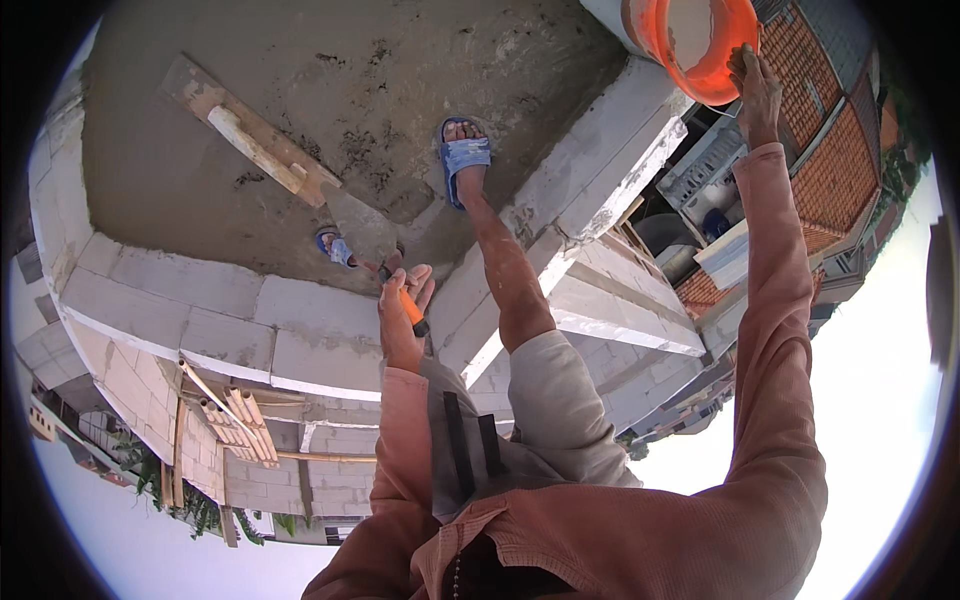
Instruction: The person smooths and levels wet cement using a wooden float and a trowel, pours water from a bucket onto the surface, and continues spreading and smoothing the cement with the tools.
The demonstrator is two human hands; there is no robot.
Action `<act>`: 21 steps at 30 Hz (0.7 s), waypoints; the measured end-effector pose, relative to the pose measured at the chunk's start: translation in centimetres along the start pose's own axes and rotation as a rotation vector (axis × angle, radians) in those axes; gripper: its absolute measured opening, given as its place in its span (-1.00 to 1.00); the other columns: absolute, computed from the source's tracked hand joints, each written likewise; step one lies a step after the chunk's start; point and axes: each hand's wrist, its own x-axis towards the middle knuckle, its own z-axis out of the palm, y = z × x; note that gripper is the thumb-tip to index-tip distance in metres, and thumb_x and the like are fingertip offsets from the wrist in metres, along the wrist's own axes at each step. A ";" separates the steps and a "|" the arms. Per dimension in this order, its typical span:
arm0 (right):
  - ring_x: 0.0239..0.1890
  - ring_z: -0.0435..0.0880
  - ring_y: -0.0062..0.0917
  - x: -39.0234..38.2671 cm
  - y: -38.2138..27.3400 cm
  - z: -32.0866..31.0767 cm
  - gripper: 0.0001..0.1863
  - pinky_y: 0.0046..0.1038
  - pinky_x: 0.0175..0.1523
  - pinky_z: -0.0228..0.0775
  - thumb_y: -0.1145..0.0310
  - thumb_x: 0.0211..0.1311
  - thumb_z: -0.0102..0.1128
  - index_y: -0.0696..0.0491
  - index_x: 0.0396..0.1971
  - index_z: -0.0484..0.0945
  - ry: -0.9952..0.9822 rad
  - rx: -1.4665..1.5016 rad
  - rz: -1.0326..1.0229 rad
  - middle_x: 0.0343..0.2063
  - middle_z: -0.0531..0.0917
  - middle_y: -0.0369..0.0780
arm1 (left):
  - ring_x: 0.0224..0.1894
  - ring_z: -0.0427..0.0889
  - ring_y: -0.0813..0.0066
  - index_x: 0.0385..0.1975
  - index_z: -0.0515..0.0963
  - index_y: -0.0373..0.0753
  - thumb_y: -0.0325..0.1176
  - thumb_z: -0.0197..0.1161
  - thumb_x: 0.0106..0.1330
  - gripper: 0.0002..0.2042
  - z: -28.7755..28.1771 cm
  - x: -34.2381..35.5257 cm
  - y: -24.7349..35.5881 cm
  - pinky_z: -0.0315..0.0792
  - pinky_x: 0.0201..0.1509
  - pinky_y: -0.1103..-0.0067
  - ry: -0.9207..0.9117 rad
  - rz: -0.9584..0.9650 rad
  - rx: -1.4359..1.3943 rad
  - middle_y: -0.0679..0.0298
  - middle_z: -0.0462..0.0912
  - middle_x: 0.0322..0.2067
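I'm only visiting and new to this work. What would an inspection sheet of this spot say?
Surface: grey, wet-looking layer, unevenly smoothed; blue sandals stand on it.
Job's things: orange-handled trowel; orange bucket, contents unclear; wooden float lying flat.
Clutter: dark crumbs scattered.
Grips: left grip holds the trowel's handle; right grip holds the bucket's rim.
Cables: nothing seen.
Surroundings: pale block wall, bamboo poles, tiled roofs.

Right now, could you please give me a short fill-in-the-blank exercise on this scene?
1. The left hand holds a trowel whose handle is orange and ____.
2. The right hand holds a bucket coloured ____.
3. In the picture, the wooden float lies to the ____ of the bucket.

Missing words: black; orange; left.
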 end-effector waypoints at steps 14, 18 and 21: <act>0.09 0.52 -0.27 1.9 13.3 -2.9 -0.58 -0.32 0.12 0.55 0.31 0.37 0.09 0.26 0.10 0.34 -0.532 1.079 0.551 0.06 0.49 -0.03 | 0.19 0.41 0.21 -0.35 0.39 -0.23 -0.07 0.06 0.35 -0.70 -7.4 -5.1 1.3 0.26 0.37 0.32 0.370 0.034 -0.202 0.09 0.52 -0.06; 0.07 0.54 -0.30 3.1 15.1 -4.6 -0.66 -0.33 0.13 0.54 0.38 0.37 0.06 0.28 0.03 0.40 -0.512 0.887 0.586 0.04 0.50 -0.02 | 0.18 0.42 0.20 -0.38 0.40 -0.22 -0.08 0.06 0.35 -0.70 -8.6 -6.1 1.2 0.27 0.35 0.31 0.405 0.071 -0.226 0.09 0.52 -0.06; 0.02 0.56 -0.30 2.5 14.1 -4.5 -0.70 -0.34 0.09 0.56 0.40 0.39 0.04 0.31 -0.03 0.44 -0.552 0.829 0.509 -0.01 0.54 -0.04 | 0.19 0.41 0.22 -0.33 0.35 -0.22 -0.06 0.03 0.36 -0.70 -9.3 -6.4 0.9 0.26 0.36 0.35 0.397 0.076 -0.213 0.08 0.50 -0.03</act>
